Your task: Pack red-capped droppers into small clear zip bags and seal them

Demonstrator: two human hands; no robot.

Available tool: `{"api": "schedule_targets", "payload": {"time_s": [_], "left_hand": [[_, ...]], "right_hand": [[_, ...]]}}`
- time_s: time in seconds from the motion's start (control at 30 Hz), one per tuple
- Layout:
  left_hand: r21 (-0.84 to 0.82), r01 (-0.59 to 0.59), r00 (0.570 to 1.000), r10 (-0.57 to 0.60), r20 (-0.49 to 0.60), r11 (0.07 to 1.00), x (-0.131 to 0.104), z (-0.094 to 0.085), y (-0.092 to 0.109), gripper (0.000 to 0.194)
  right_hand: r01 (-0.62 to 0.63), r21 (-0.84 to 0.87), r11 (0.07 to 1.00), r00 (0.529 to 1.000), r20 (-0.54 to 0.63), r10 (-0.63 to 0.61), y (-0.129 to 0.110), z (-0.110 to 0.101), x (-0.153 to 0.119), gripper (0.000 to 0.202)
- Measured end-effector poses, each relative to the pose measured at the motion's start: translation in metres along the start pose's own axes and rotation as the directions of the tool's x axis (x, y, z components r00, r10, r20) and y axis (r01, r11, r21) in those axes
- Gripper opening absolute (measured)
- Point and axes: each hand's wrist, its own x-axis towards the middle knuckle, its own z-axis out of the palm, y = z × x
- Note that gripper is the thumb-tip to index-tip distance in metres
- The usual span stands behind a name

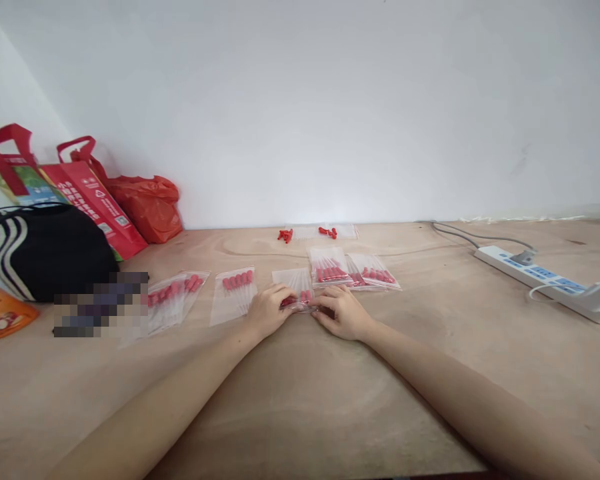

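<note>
A clear plastic bag (293,280) with red-ended items lies flat at the middle of the table. My left hand (273,310) has its fingers closed on the bag's near left edge, covering some red ends. On the near right edge, my right hand (344,312) pinches the same bag between thumb and fingers. Just left lies another bag (237,290) of red-ended sticks, with overlapping bags (173,300) farther left. Behind my right hand are a filled bag (330,267) and, beside it, more overlapping filled bags (375,272).
Loose red pieces (285,235) and clear bags lie near the wall. A white power strip (545,277) with cables is at the right. Red shopping bags (97,207), a black drawstring bag (60,253) and an orange packet (3,313) stand at the left.
</note>
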Motion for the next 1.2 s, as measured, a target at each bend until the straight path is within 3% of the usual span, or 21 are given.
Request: {"api": "schedule_targets", "payload": {"time_s": [0.1, 0.2, 0.33, 0.43, 0.6, 0.83, 0.97, 1.2], "left_hand": [[-0.048, -0.034, 0.999, 0.034, 0.001, 0.998, -0.002, -0.003, -0.002, 0.025], [-0.065, -0.19, 0.981, 0.192, 0.039, 0.98, -0.008, -0.012, -0.008, 0.037], [0.087, -0.418, 0.908, 0.419, 0.004, 0.904, -0.016, -0.022, -0.023, 0.021], [0.231, -0.497, 0.861, 0.509, 0.006, 0.837, -0.022, -0.024, -0.033, 0.022], [0.268, -0.5, 0.855, 0.519, 0.0, 0.823, -0.025, -0.02, -0.037, 0.027], [0.233, -0.456, 0.88, 0.474, -0.023, 0.859, -0.026, -0.019, -0.036, 0.026], [0.256, -0.481, 0.86, 0.508, -0.048, 0.839, -0.026, -0.02, -0.034, 0.027], [0.255, -0.461, 0.876, 0.482, -0.026, 0.85, -0.026, -0.024, -0.032, 0.024]], "right_hand": [[-0.022, 0.028, 0.999, 1.0, -0.016, 0.022, 0.002, 0.002, -0.001, 0.015], [-0.017, 0.024, 1.0, 0.999, -0.044, 0.018, 0.003, 0.003, -0.001, 0.012], [0.008, -0.023, 1.0, 0.998, -0.054, -0.01, 0.002, 0.001, -0.002, 0.014], [0.038, -0.049, 0.998, 0.998, -0.042, -0.04, 0.004, -0.003, -0.003, 0.013], [0.164, -0.106, 0.981, 0.985, -0.027, -0.168, 0.016, -0.006, -0.005, 0.015], [0.29, -0.334, 0.897, 0.945, -0.047, -0.324, 0.021, -0.003, 0.003, 0.021], [0.38, -0.404, 0.832, 0.902, -0.036, -0.429, 0.02, -0.003, 0.005, 0.025], [0.342, -0.388, 0.856, 0.916, -0.064, -0.395, 0.019, -0.002, 0.003, 0.028]]}}
